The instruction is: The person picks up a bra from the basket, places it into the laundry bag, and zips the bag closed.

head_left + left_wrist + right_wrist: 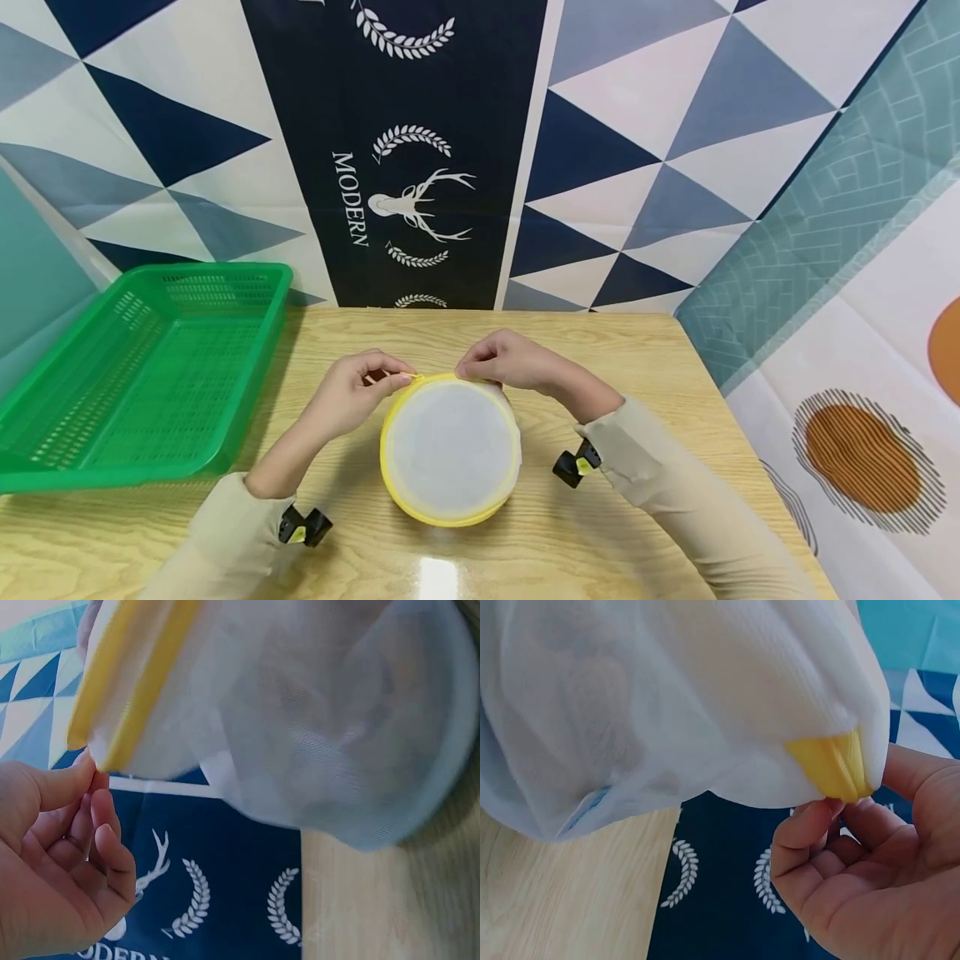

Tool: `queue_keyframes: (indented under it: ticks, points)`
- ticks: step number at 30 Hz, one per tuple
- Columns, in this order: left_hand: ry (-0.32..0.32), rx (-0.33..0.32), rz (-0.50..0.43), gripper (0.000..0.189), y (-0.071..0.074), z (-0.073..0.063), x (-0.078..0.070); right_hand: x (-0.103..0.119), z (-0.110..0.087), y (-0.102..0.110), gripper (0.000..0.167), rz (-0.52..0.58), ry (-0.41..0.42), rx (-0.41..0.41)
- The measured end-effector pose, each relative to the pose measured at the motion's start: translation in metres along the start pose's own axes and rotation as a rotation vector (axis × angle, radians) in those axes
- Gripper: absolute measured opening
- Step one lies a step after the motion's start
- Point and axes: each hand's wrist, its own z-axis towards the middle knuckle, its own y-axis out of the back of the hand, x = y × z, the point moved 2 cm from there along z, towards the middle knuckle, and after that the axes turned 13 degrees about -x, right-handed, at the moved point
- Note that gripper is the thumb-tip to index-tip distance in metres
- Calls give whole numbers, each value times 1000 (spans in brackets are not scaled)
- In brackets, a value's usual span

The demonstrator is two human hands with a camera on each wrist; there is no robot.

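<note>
A round white mesh laundry bag [453, 450] with yellow trim stands on the table between both hands, its pale flat top facing up. At the far left of its rim, my left hand [358, 390] pinches the yellow edge between thumb and fingertips. In the left wrist view two yellow bands [154, 690] run down to those fingertips [88, 769]. My right hand [512, 360] pinches the far rim a little to the right, and the right wrist view has a yellow tab of trim [836, 765] at its fingertips. Dim shapes show through the mesh wall.
A green plastic basket [161, 375] with slotted sides stands on the left of the wooden table [600, 350]. Patterned cloth [420, 167] hangs behind the table's far edge. More printed cloth [855, 450] borders the right side. Each sleeve carries a small black wrist camera [576, 463].
</note>
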Motion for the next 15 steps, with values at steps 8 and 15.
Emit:
queue_keyframes:
  ticks: [8, 15]
  points:
    - [13, -11, -35, 14, 1, -1, -2, 1, -3, 1, 23, 19, 12, -15]
    - [31, 24, -58, 15, 0, 1, -10, 13, 1, -7, 25, 21, 55, -29]
